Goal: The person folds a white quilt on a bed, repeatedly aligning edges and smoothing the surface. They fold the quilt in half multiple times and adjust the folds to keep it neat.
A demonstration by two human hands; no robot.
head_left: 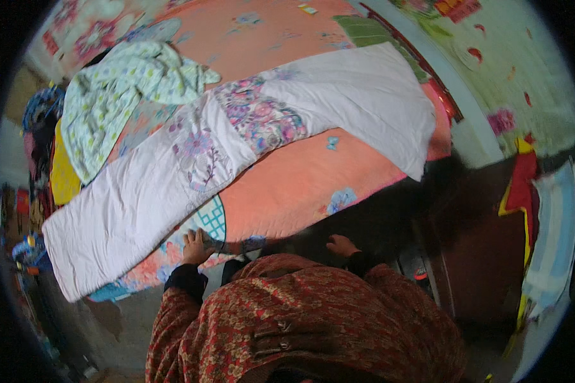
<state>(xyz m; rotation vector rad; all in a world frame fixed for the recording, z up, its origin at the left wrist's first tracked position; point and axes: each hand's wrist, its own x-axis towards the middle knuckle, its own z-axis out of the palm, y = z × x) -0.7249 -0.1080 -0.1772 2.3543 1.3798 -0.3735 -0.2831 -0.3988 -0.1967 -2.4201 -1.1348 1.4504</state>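
A white quilt (131, 198) with a purple and pink flower print lies folded into a long strip aslant over the bed. My left hand (199, 247) is at the bed's near edge, beside the quilt's lower side, with its fingers apart and nothing in it. Under it shows a patterned sheet (206, 220) with a blue lattice. My right hand (343, 246) hangs over the dark gap in front of the bed, holding nothing, its fingers loosely bent. It touches neither the quilt nor the orange bed cover (281, 191).
A pale blanket with green dots (118, 89) is heaped at the bed's left. Beyond it is a yellow cloth (64, 169). A green mat (377, 38) lies by the far right edge. On the right hangs a blue-and-white striped cloth (552, 223) next to a red cloth with yellow trim (522, 185).
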